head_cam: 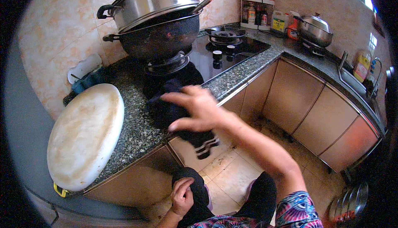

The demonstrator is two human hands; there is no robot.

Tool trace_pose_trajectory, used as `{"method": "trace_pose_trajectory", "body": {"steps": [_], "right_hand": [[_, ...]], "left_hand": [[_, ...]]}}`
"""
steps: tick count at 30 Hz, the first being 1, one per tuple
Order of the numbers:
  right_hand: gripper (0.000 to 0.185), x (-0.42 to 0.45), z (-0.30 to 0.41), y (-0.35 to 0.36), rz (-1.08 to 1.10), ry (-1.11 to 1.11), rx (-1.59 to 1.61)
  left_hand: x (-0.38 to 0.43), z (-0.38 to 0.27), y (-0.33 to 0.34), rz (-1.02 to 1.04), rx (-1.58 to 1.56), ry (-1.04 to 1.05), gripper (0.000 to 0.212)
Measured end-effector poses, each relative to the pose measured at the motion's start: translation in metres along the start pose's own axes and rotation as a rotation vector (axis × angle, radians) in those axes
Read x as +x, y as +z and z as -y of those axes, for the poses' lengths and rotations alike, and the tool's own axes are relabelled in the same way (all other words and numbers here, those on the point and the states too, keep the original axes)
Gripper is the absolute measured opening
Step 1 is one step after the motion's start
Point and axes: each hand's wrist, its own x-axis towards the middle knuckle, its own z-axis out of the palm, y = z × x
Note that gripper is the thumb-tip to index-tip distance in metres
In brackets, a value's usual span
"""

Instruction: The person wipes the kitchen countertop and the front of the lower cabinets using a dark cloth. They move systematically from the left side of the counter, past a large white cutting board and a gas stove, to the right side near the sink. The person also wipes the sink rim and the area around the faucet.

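My right hand reaches over the counter with thumb and fingers spread. It is slightly blurred. Just beneath it lies a dark cloth item, whose white-striped end hangs past the counter's front edge. Whether the fingertips touch the cloth I cannot tell. My left hand rests low in front of my dark-clothed leg, fingers curled, with nothing visible in it. Beyond the cloth, a large blackened wok sits on the near burner of a black glass gas hob. A stainless steel steamer pot is stacked in the wok.
A large white pan or lid with a yellow handle lies at the counter's left. Behind it stands a blue-green container. A lidded steel pot, a bottle shelf and a sink line the back and right counter. Cabinets run below.
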Motion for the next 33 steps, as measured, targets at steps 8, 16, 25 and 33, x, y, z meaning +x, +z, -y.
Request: {"method": "trace_pose_trajectory", "body": {"steps": [8,16,25,33], "right_hand": [[0.041,0.014,0.057,0.055,-0.064,-0.081,-0.053],[0.033,-0.071,-0.135,-0.063,-0.162,0.377,-0.352],[0.038,-0.047,-0.061,-0.021,-0.238,0.259,-0.250],[0.058,0.014,0.083,0.075,-0.208,0.132,0.285]], "left_hand": [[0.013,-0.027,0.002,0.174,0.083,0.116,0.039],[-0.012,0.006,-0.040,-0.011,0.143,-0.139,0.030],[-0.016,0.001,-0.048,-0.220,0.235,-0.090,0.033],[0.139,-0.064,-0.077,-0.219,0.453,0.170,0.081]]}}
